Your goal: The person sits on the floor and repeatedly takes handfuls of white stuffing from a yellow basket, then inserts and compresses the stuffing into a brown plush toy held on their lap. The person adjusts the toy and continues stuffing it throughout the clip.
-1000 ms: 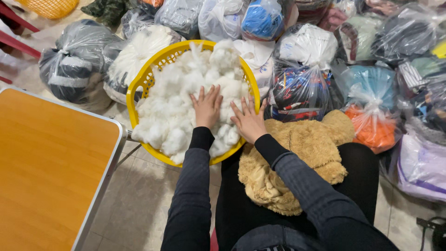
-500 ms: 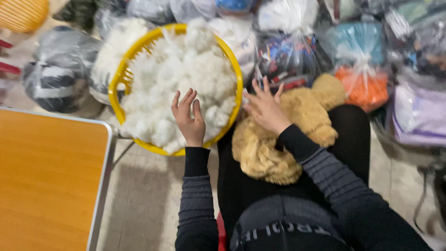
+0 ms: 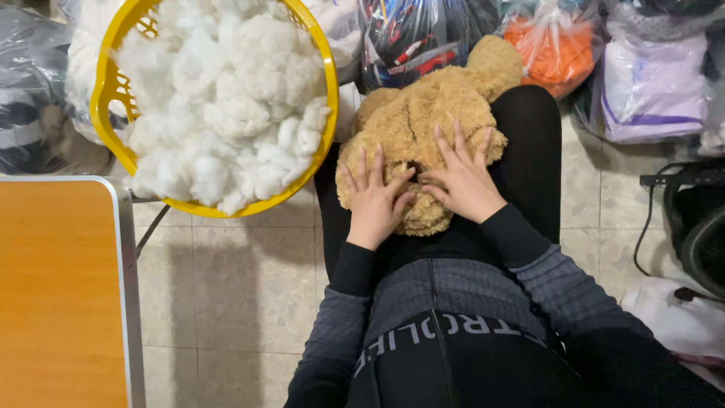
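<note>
A limp tan plush toy skin [image 3: 430,113] lies on my lap. My left hand [image 3: 375,199] rests flat on its near left part, fingers spread. My right hand [image 3: 462,178] lies flat on its near right part, fingers apart too. Neither hand grips anything. To the left of my lap stands a yellow plastic basket [image 3: 106,91] heaped with white fluffy stuffing [image 3: 226,98]; both hands are clear of it.
An orange-topped table with a metal edge [image 3: 124,287] stands at the lower left. Several tied plastic bags of cloth, among them an orange one [image 3: 555,41] and a pale purple one [image 3: 653,83], line the far side. Black cables and a dark object [image 3: 698,227] lie at right on the tiled floor.
Both hands left the stuffing in the basket and came back onto the plush toy on my lap. The view tilted down toward my body.
</note>
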